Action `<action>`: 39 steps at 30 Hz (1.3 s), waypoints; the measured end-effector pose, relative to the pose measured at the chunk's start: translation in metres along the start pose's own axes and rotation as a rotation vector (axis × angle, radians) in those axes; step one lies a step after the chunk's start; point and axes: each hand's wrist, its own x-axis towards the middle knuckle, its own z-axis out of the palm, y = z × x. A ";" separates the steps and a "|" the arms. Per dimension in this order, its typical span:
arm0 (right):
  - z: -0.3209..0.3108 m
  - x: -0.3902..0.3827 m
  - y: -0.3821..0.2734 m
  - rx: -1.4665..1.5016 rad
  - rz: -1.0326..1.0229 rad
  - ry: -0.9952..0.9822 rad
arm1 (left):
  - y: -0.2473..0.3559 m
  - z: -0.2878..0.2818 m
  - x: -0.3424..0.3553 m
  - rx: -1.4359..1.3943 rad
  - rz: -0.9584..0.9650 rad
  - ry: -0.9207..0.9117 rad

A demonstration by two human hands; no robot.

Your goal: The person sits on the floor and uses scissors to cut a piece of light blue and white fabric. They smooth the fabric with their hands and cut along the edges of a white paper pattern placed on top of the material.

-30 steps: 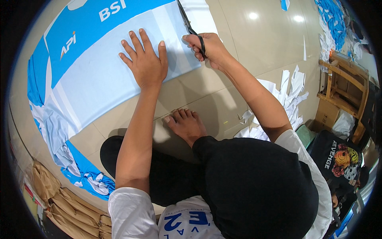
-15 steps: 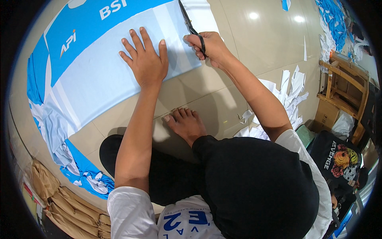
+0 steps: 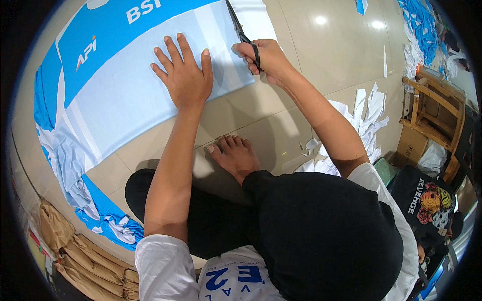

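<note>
My left hand [image 3: 183, 83] lies with fingers spread on a pale blue strip of fabric [image 3: 115, 125], which borders a bright blue printed panel [image 3: 103, 37] with white lettering. My right hand [image 3: 266, 62] is closed round the handles of black scissors [image 3: 243, 37] at the fabric's right part. The blades point up toward the top of the picture, beside a white band [image 3: 256, 20] of fabric. Bunched blue and white fabric [image 3: 80, 195] trails down the left side. My bare foot [image 3: 233, 158] is on the tiles below my hands.
Beige tiled floor [image 3: 331, 40] surrounds the fabric. White scraps [image 3: 366, 120] lie at the right, with blue fabric piles [image 3: 419, 27], a wooden frame [image 3: 432, 115], a cardboard box [image 3: 411, 145] and a dark printed bag [image 3: 422, 200] beyond. Brown folded material [image 3: 90, 256] is at lower left.
My left hand has shifted very slightly upward on the fabric. My right hand and the scissors have moved slightly to the right. Little else differs.
</note>
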 end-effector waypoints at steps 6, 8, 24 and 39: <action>-0.002 0.000 -0.001 -0.005 -0.007 -0.018 | 0.000 0.002 0.000 0.004 0.006 0.010; -0.004 0.001 -0.001 0.013 -0.003 -0.029 | 0.001 0.000 0.000 -0.008 -0.001 0.006; -0.099 0.056 -0.088 -0.532 0.048 -0.313 | 0.000 -0.004 0.000 -0.009 -0.014 -0.009; -0.120 0.098 -0.114 -0.737 -0.031 -0.489 | 0.001 -0.005 0.000 -0.044 -0.028 -0.034</action>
